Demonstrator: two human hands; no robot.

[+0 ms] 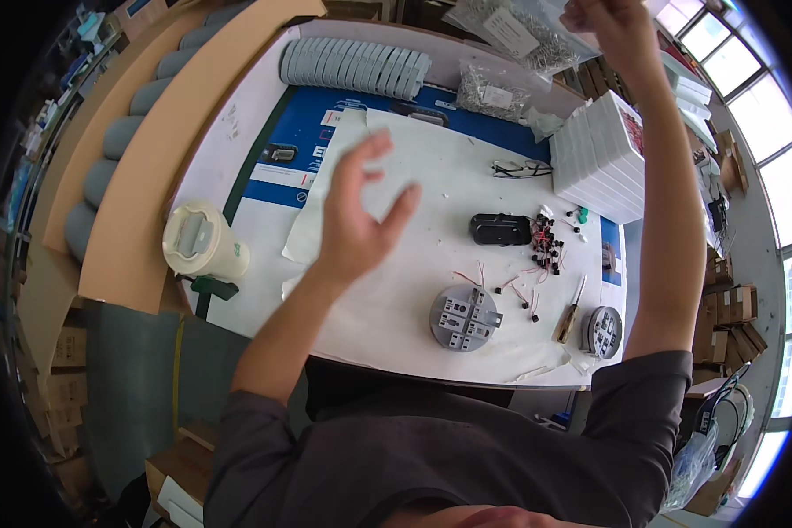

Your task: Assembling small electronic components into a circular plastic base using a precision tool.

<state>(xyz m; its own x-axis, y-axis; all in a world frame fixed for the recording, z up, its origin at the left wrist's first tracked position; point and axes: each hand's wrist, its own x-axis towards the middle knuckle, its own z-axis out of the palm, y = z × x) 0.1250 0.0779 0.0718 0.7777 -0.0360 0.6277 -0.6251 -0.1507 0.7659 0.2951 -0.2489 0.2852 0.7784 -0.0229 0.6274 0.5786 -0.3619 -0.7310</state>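
My left hand (pixel 361 211) is raised over the white sheet (pixel 387 167) on the table, its fingers apart and slightly blurred, holding nothing. At the far right, my right hand (pixel 614 31) has curled fingers beside a clear bag of small metal parts (pixel 537 48). Whether those fingers grip the bag or some small part is hidden. A round grey housing (pixel 465 319) with square compartments lies near the front edge, thin red wires by it. Behind it are a black oval tray (pixel 500 230) and a cluster of small black wired parts (pixel 547 245).
Grey curved pieces (pixel 352 66) stand in a row at the back. A second bag of metal parts (pixel 493 91), glasses (pixel 521 169) and stacked white boxes (pixel 597 154) sit right of them. A screwdriver (pixel 569 319) and another housing (pixel 603 332) lie front right; a lidded cup (pixel 204 242) stands left.
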